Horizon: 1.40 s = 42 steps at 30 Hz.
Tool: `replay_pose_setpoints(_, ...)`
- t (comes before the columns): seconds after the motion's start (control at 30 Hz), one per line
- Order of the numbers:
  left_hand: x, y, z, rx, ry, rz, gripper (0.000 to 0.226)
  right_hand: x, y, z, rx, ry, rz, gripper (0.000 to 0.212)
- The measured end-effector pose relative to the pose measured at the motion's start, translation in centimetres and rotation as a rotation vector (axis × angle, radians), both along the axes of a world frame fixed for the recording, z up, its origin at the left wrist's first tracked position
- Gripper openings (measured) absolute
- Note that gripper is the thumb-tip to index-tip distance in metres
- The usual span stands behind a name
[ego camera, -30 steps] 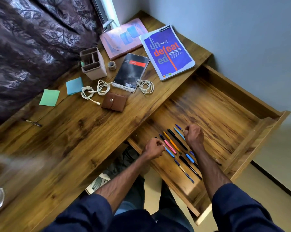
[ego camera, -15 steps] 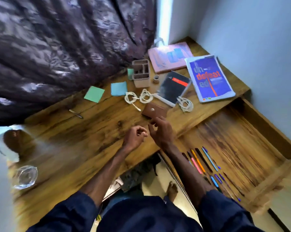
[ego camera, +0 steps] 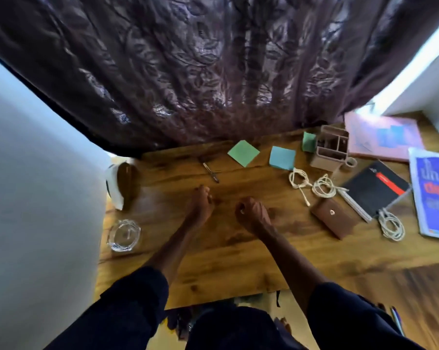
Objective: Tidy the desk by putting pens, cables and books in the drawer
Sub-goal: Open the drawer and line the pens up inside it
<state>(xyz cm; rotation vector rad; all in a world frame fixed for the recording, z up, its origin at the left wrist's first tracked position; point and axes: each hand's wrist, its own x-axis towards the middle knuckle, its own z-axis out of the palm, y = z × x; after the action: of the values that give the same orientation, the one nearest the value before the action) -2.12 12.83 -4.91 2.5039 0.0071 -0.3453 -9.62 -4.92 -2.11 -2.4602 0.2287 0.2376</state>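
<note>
Pen (ego camera: pixel 211 172) is lying alone on the desk (ego camera: pixel 238 261), near the curtain (ego camera: pixel 213 72) and just beyond my left hand (ego camera: pixel 199 205), so I am judging it to be the next thing to take. Both hands are hovering over the wood, the right hand (ego camera: pixel 252 214) a little apart from the left. Each has its fingers curled in narrow, and I am seeing nothing held in either one, though the picture is blurring. The pen is thin and lying flat, so curled fingers are risking to push it toward the curtain instead of pinching it; the left hand is needing to open first. The glass (ego camera: pixel 123 236) is standing close to the left edge of the desk, near my left forearm. A quick swing of the sleeve toward the drawer (ego camera: pixel 415 294), which is showing only partly at the lower right, is risking to knock it. The cables (ego camera: pixel 324 188) are lying on the right in loose coils. One is pointing its plug end just beside the wallet (ego camera: pixel 333 218), and another is touching the notebook (ego camera: pixel 375 190), so a careless lift is risking to drag a neighbour or let a loop fall open. The blue book (ego camera: pixel 433 195) is lying further right, partly out of my view.
</note>
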Motion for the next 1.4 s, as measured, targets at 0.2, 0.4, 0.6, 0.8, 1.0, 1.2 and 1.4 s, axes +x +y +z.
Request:
replay_pose_setpoints(0.2,8.0,-2.3,0.3,0.108,0.028,-0.133,0.046,0.5,-1.6,-1.7,-0.001,0.026,-0.077,0.01)
replay_pose_setpoints(0.4,8.8,-3.2,-1.7,0.197,-0.07,-0.149,0.036,-0.9,-5.3,-2.9,-0.055,-0.001,-0.157,0.004)
replay_pose_setpoints(0.6,3.7,-4.1,-2.1,-0.012,0.02,-0.022,0.018,-2.8,-6.3,-3.5,-0.029,-0.005,-0.194,0.008)
replay_pose_setpoints(0.8,-4.1,-10.0,-0.9,-0.45,0.313,-0.011,0.028,-5.3,-7.2,-2.3,0.144,-0.02,-0.32,0.022)
replay_pose_setpoints(1.0,-10.0,-18.3,1.9,-0.504,0.209,-0.324,0.019,-10.4,-11.9,0.4,0.575,-0.042,-0.636,0.025)
replay_pose_setpoints(1.2,-15.7,-27.1,4.2,-0.501,0.175,-0.56,0.023,-18.5,-19.2,3.8,0.798,-0.134,-0.903,0.015)
replay_pose_setpoints(1.4,-23.0,-36.0,6.5,-0.426,0.184,-0.766,0.022,-27.3,-27.3,4.5,0.803,-0.175,-1.1,0.012)
